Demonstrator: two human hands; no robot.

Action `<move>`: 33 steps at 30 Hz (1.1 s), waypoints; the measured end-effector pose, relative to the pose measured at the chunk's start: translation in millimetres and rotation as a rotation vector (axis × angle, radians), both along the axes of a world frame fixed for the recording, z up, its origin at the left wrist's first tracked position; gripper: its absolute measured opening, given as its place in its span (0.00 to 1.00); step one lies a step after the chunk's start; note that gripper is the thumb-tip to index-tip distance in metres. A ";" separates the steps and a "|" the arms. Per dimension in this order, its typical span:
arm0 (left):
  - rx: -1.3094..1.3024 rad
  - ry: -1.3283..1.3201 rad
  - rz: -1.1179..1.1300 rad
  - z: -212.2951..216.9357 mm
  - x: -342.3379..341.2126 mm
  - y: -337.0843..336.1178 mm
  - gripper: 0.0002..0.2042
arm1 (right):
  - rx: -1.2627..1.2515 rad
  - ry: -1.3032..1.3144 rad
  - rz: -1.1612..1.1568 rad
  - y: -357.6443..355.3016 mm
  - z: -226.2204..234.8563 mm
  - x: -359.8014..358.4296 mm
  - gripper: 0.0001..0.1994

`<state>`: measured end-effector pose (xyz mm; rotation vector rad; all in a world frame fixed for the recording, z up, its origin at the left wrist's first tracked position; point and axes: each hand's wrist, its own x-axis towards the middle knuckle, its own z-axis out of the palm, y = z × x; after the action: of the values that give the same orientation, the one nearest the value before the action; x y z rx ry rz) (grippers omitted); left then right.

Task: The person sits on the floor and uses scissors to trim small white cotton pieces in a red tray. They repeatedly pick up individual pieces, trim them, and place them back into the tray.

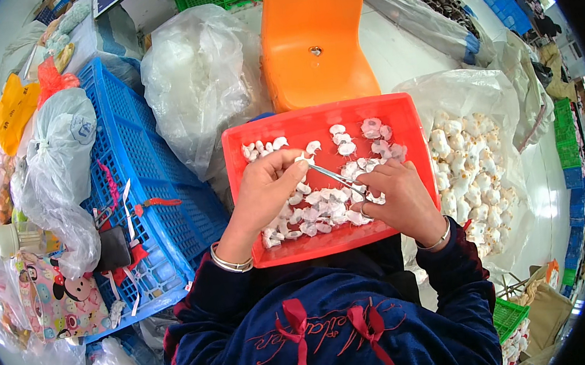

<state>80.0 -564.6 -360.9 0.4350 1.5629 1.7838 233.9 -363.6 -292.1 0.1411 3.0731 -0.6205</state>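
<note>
My left hand is over the left part of a red plastic tray, its thumb and fingertips pinching a small white fabric piece. In my right hand is a pair of slim silver forceps, whose tip meets the white piece at my left fingertips. My fingers partly cover the forceps' handles. Many small white fabric pieces lie in the tray below both hands, with a few more along its far left side. Greyish, thinner-looking pieces are grouped toward the far right corner.
Beyond the tray stands an orange plastic chair, beside a clear bag. A blue crate at my left carries red-handled snips and a dark phone-like slab. At right, an open plastic bag holds white plush pieces.
</note>
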 end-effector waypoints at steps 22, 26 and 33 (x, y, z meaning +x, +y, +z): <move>0.033 -0.069 -0.097 13.5 23.0 13.7 0.08 | -1.132 0.049 -0.235 -2.4 -36.3 -38.1 0.09; -0.066 -0.041 -0.151 20.1 18.6 14.6 0.08 | -0.873 0.092 -0.171 -1.7 -33.2 -34.7 0.10; -0.100 0.047 -0.151 13.4 19.1 14.7 0.06 | -0.798 0.109 -0.129 3.7 -26.4 -36.1 0.09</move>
<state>99.1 -549.9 -347.5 0.5353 1.5995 1.5843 197.9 -359.9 -318.5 0.2970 2.6517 -1.8240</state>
